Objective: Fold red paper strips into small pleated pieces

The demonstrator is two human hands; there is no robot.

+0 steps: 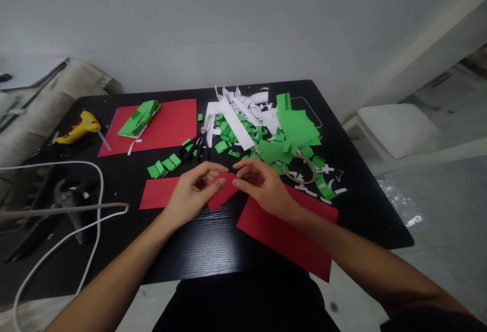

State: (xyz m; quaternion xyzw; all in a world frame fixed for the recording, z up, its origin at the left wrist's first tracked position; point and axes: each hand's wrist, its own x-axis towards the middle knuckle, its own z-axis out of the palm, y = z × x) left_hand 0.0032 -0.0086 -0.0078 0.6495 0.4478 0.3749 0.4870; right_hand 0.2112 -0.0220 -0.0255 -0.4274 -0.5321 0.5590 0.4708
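A small folded piece of red paper is pinched between my two hands above the black table. My left hand grips its left side, the thumb lying on top. My right hand pinches its upper right edge between thumb and fingers. Under my left wrist lies a red paper strip. A larger red sheet sits beneath my right forearm and overhangs the table's front edge. Just beyond my left hand are black-handled scissors and a short row of folded green paper pieces.
Green and white paper scraps are heaped at the back centre, beside a roll of tape. At the back left, a green paper bundle rests on a red sheet. A yellow glue gun and a white cable lie left.
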